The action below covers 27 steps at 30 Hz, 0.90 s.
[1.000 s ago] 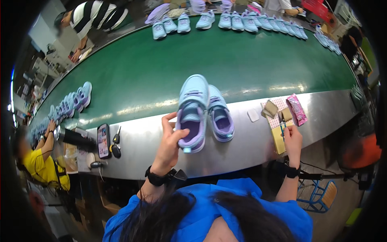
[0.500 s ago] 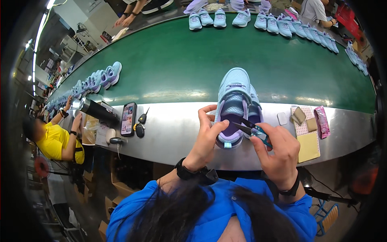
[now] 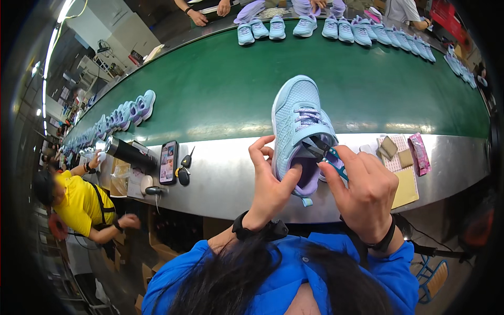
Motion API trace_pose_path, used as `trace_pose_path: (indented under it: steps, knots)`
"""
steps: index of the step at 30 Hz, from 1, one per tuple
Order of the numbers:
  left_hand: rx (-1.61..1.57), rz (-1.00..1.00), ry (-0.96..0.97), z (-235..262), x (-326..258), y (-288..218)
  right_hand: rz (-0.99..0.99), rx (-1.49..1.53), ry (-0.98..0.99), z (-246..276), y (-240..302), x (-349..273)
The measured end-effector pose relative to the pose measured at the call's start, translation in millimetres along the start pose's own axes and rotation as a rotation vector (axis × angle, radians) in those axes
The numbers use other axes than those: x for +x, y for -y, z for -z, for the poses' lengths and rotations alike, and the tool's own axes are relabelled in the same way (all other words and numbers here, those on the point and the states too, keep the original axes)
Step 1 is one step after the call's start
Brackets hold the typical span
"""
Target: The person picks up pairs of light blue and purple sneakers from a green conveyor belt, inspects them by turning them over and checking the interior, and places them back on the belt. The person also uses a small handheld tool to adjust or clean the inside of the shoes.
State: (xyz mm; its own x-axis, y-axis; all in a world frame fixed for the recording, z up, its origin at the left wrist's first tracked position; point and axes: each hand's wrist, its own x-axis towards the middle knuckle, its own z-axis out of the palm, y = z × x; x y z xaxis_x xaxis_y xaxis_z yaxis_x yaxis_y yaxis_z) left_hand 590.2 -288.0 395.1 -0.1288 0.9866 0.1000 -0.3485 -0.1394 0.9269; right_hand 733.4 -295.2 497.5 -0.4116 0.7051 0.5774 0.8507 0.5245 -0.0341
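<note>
At the steel edge of a green conveyor belt [image 3: 210, 89], a worker's left hand [image 3: 270, 184] clamps a light-blue child's sneaker [image 3: 300, 131] by its heel while the right hand [image 3: 365, 191] pinches its strap, best pulled evenly with the shoe braced.

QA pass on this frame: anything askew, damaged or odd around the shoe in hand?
Nothing stands out. The left hand steadies the light blue shoe at the steel ledge; the right hand holds its strap. No damage visible.
</note>
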Motion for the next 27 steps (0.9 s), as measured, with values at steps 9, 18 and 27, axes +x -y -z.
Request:
trace_pose_path:
  steps: [9, 18, 27]
  knots:
    - [0.607, -0.519, -0.055, -14.6, 4.5, 3.7, -0.076, -0.112, -0.045, 18.6, -5.7, -17.9]
    - [0.592, -0.579, 0.215, -71.0, -9.5, -5.7, -0.201, -0.215, -0.237, 53.7, -29.6, -73.5]
    - [0.478, -0.627, 0.385, -118.1, -24.2, -1.9, -0.400, -0.202, -0.343, 91.2, -37.9, -127.3]
